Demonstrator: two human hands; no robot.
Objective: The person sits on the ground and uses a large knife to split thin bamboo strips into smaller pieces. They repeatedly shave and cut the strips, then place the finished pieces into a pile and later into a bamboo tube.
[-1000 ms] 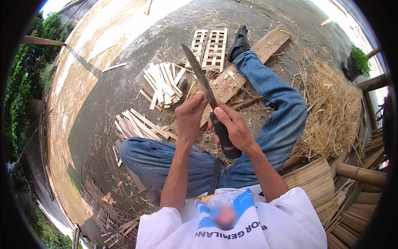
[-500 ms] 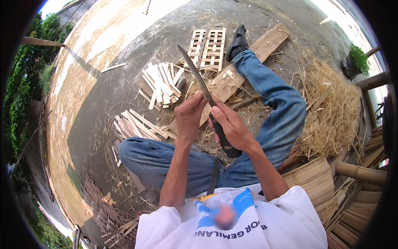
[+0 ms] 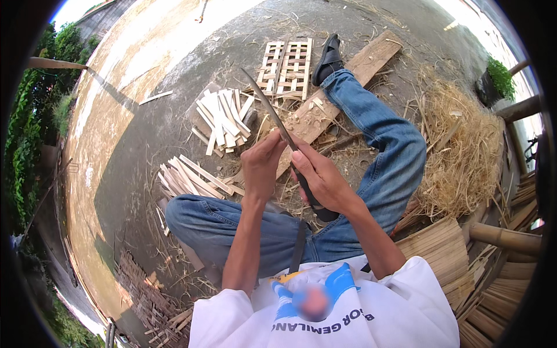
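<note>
A long machete-like knife (image 3: 264,99) with a dark handle slants up and to the left in front of me. My right hand (image 3: 322,178) is wrapped round its handle, with the thumb lying along the base of the blade. Close against the blade on its left, my left hand (image 3: 261,165) is closed in a pinch. Whatever its fingers hold, if anything, is hidden. Beneath both hands, a wooden plank (image 3: 310,120) with shavings on it runs away to the far right, between my legs.
A fan of pale wooden strips (image 3: 222,119) lies left of the plank, with another strip bundle (image 3: 194,178) nearer my left knee. Beyond stands a woven slat lattice (image 3: 284,69). Shavings (image 3: 464,151) are heaped on the right, near a bamboo pole (image 3: 503,240).
The knife has turned a little, so its blade looks narrower, and its tip has shifted slightly left. Both hands keep their grip in nearly the same place.
</note>
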